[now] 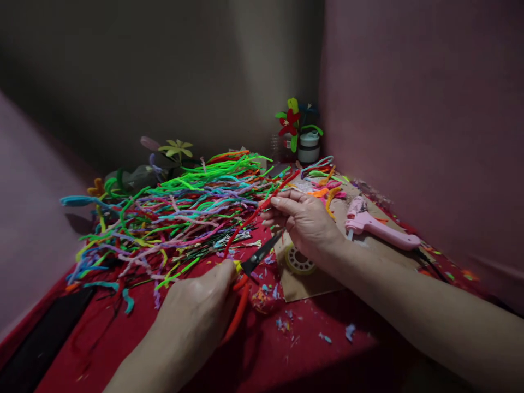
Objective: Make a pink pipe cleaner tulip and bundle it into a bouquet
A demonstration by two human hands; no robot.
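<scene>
My right hand (305,221) pinches a red pipe cleaner (249,219) between thumb and fingers. One end of this pipe cleaner points up and away; the other slants down toward my left hand (198,305). That hand is closed around a pair of scissors (262,255), whose dark blades point up and right, below the pipe cleaner. An orange-red handle loop hangs beneath my left fingers. Whether the left fingers also touch the pipe cleaner's lower end, I cannot tell. A big heap of pipe cleaners (192,191) in many colours lies just beyond both hands.
On a cardboard sheet (297,289) at right lie a pink glue gun (382,229) and a pale tape roll (301,261). Pipe-cleaner flowers (289,123) stand at the back beside a lidded cup (309,147). Fuzzy scraps (286,323) litter the red cloth (303,355).
</scene>
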